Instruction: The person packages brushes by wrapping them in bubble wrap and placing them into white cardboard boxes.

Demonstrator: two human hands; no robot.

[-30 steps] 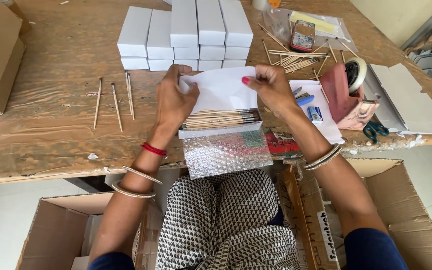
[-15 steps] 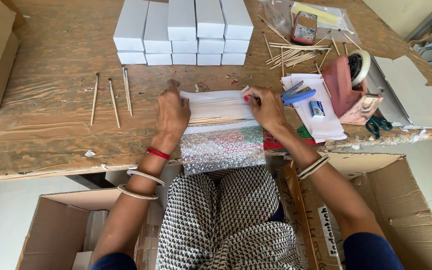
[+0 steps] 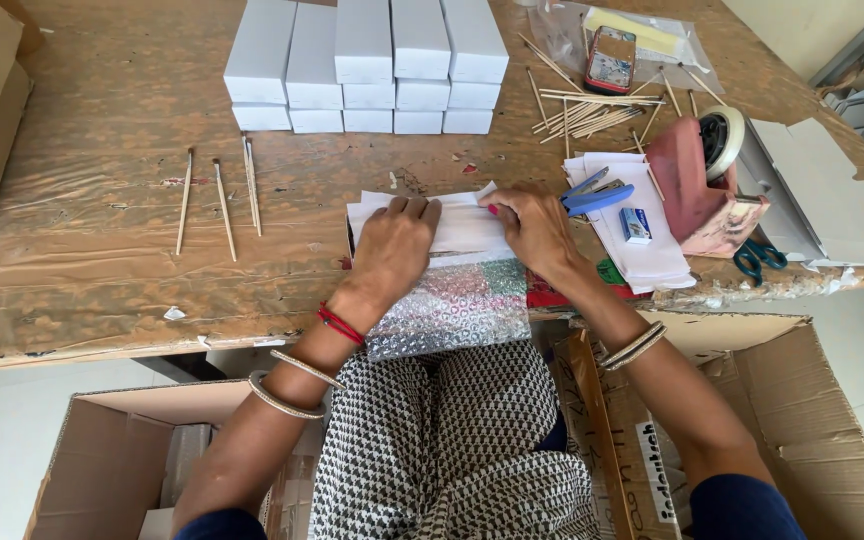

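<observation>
both hands, left hand and right hand, are pressing flat on the white paper mid-table over the bubble wrap, folding it, probably needing a firm crease next

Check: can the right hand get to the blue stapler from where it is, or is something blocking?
Probably yes. The right hand presses on the white paper wrap, and the blue stapler lies just beside it on a stack of white sheets. Nothing stands between them; the tape dispenser sits farther right.

Packing workshop: worn worktable, stacked white boxes, tape dispenser, cartons.
</observation>
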